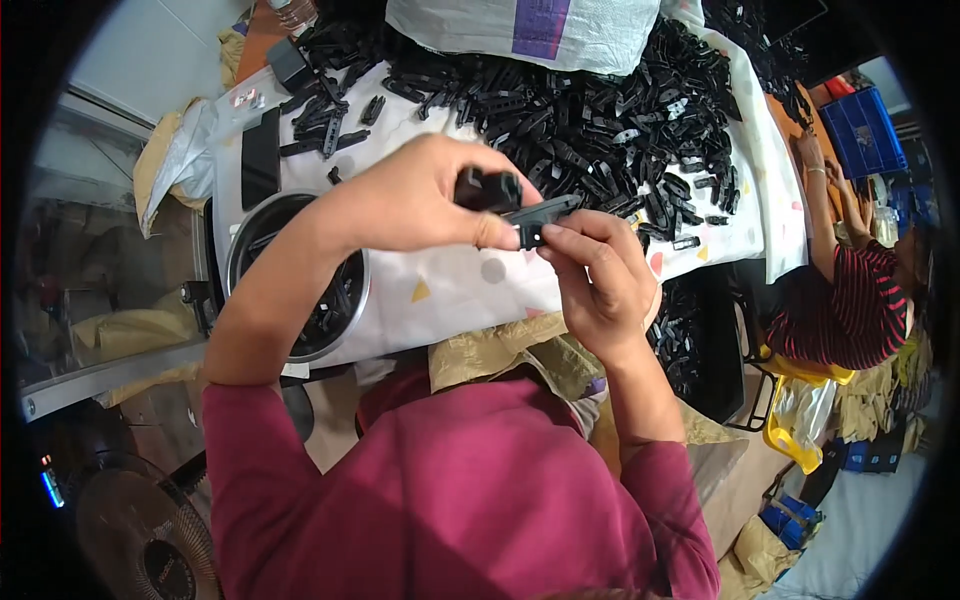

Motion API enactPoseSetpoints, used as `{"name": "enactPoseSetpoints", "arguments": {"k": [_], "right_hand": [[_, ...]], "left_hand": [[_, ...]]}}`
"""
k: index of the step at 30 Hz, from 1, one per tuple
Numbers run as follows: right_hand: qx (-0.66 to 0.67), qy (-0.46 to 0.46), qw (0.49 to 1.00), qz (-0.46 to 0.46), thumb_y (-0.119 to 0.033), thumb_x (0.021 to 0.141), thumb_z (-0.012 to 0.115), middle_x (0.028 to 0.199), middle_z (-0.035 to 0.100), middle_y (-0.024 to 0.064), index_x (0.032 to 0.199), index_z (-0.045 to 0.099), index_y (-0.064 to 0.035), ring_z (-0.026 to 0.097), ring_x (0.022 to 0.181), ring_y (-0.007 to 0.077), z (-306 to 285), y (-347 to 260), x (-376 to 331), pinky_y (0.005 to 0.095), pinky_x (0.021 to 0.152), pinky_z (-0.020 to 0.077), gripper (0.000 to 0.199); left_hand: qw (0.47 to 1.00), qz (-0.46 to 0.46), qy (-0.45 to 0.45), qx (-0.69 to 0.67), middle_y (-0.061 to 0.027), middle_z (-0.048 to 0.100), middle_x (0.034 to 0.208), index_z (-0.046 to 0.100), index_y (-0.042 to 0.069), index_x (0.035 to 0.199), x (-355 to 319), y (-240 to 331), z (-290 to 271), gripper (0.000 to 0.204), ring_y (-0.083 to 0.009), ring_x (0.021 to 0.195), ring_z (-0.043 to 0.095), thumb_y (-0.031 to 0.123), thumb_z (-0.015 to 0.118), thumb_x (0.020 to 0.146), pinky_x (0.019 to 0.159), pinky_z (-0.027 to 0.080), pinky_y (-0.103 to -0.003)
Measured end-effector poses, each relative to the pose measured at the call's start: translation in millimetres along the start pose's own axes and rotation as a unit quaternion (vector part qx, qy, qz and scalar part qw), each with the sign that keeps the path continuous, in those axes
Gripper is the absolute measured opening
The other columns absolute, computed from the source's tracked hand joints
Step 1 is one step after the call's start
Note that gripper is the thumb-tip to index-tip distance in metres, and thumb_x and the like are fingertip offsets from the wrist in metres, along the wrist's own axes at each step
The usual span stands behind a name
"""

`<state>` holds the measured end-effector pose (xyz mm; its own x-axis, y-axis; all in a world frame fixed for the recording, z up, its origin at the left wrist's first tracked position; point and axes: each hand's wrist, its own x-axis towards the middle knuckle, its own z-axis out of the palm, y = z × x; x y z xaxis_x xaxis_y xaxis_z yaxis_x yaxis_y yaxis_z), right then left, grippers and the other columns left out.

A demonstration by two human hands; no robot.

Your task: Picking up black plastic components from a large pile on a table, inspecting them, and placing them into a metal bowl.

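Over the near part of the table, both my hands meet at a small elongated black plastic part [545, 212]. My left hand [415, 195] is closed, its thumb and fingers gripping the left end of the part. A thicker black piece [487, 188] also sits inside its curled fingers; its kind cannot be made out. The fingertips of my right hand [605, 275] pinch the right end of the same part. Just beyond them spreads a large heap of similar black plastic parts [590, 130]. Below my left forearm, a round metal bowl [235, 265] contains more black pieces, partly hidden by the arm.
A white sack [450, 25] with a purple stripe lies on the far side. Left of the heap is a flat dark phone-like slab [262, 158]. A black bin [725, 385] of parts stands below the table at right. A co-worker in a striped shirt [845, 310] works at right; a fan [150, 530] stands lower left.
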<state>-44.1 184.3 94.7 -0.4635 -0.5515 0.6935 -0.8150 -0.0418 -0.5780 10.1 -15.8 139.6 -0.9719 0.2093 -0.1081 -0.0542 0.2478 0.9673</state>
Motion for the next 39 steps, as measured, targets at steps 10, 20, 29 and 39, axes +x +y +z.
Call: {"name": "enactPoseSetpoints", "arguments": {"k": [10, 20, 29, 39], "right_hand": [[0.176, -0.092, 0.944, 0.264, -0.009, 0.079, 0.066, 0.109, 0.052, 0.0123, 0.115, 0.046, 0.0005, 0.053, 0.095, 0.0136, 0, 12, 0, 0.0268, 0.073, 0.0497, 0.043], [0.16, -0.182, 0.936, 0.254, -0.024, 0.064, 0.078, 0.122, 0.046, 0.0113, 0.127, 0.04, -0.0038, 0.05, 0.109, 0.0235, 25, 16, -7, 0.0334, 0.08, 0.0482, 0.077], [-0.211, -0.201, 0.936, 0.2, -0.017, 0.076, 0.061, 0.079, 0.061, 0.0165, 0.086, 0.057, -0.0002, 0.061, 0.071, 0.0332, 82, 83, -1, 0.0377, 0.063, 0.0483, 0.02], [-0.177, -0.155, 0.922, 0.306, -0.019, 0.071, 0.061, 0.074, 0.062, 0.0192, 0.079, 0.054, 0.0022, 0.062, 0.067, 0.0321, 90, 81, -12, 0.0391, 0.064, 0.0476, 0.023]], "left_hand": [[0.956, 0.104, 0.165, 0.219, -0.0109, 0.065, 0.095, 0.057, 0.004, 0.108, -9, -22, 32, 0.044, -0.0206, 0.086, 0.064, 0.007, 0.071, 0.066, 0.073, 0.05, -0.028], [0.925, -0.025, 0.147, 0.349, -0.0087, 0.064, 0.093, 0.054, 0.009, 0.114, -71, -29, 6, 0.047, -0.0266, 0.088, 0.061, 0.011, 0.069, 0.069, 0.079, 0.046, -0.034], [0.792, -0.072, 0.342, 0.5, -0.0148, 0.048, 0.121, 0.048, 0.004, 0.119, -150, -81, -5, 0.064, -0.0339, 0.118, 0.039, 0.029, 0.071, 0.065, 0.099, 0.03, -0.043], [0.864, -0.114, 0.296, 0.39, -0.0152, 0.062, 0.093, 0.063, 0.003, 0.092, 19, -113, -59, 0.03, -0.0323, 0.087, 0.059, 0.029, 0.061, 0.077, 0.077, 0.046, -0.039]]}}
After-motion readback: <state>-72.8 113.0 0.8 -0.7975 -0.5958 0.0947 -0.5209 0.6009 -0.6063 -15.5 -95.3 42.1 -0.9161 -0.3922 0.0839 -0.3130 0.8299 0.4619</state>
